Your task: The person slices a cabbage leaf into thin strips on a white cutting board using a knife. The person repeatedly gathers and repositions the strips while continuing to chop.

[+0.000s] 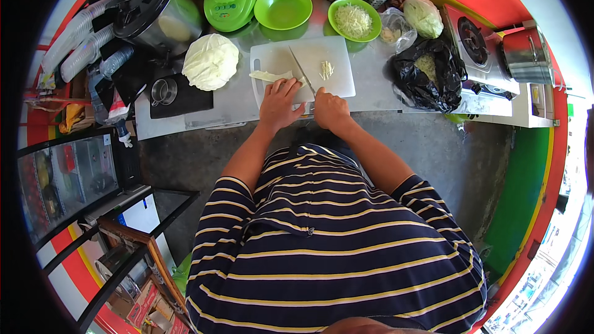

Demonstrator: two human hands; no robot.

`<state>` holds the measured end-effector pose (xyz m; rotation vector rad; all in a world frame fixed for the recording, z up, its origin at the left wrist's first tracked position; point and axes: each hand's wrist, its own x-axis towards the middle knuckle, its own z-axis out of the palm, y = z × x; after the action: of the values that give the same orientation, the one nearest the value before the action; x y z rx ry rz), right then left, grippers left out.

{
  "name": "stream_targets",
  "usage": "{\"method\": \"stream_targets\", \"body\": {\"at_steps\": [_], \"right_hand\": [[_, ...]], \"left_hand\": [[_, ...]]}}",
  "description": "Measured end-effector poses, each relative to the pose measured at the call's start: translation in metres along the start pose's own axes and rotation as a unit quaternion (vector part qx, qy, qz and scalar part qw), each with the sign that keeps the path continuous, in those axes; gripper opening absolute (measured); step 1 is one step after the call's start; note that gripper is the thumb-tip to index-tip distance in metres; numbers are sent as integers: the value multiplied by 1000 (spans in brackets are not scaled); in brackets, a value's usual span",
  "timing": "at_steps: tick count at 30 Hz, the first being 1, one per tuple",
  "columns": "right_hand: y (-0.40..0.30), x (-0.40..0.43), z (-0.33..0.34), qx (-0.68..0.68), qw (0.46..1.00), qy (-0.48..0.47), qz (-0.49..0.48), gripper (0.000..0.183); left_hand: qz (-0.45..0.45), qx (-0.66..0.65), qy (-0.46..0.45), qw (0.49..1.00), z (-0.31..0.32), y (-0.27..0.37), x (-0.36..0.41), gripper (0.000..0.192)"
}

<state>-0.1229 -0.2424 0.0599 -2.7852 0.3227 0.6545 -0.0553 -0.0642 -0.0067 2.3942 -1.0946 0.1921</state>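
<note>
On a white plastic cutting board point(271, 51), my left hand point(280, 104) presses a flat strip of pale cabbage leaf point(269, 75) with its fingertips. My right hand point(332, 110) grips a kitchen knife point(299, 66) by the handle, its blade slanting up and left across the leaf, close to my left fingers. A small heap of cabbage shreds point(326, 70) lies right of the blade. Behind the board stand a green bowl of shredded cabbage point(353, 21) and an empty green bowl point(283, 8). A large peeled cabbage head point(211, 62) sits to the left.
A green blender point(230, 7), a steel pot with a black lid point(153, 14) and a glass cup point(164, 92) stand left. At right are a black plastic bag point(427, 79), another cabbage point(422, 16), a gas stove point(482, 51) and a steel pot point(529, 58). The metal table's edge faces me.
</note>
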Motion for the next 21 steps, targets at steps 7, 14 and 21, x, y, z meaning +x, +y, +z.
{"method": "stream_targets", "body": {"at_steps": [7, 14, 21], "right_hand": [[-4, -10, 13, 21, 999, 3, 25, 31], [-1, 4, 5, 29, 1000, 0, 2, 28], [-8, -14, 14, 31, 999, -15, 32, 27]], "left_hand": [[-7, -4, 0, 1000, -1, 0, 1, 64], [-7, 1, -7, 1000, -1, 0, 0, 63], [0, -6, 10, 1000, 0, 0, -1, 64]]}}
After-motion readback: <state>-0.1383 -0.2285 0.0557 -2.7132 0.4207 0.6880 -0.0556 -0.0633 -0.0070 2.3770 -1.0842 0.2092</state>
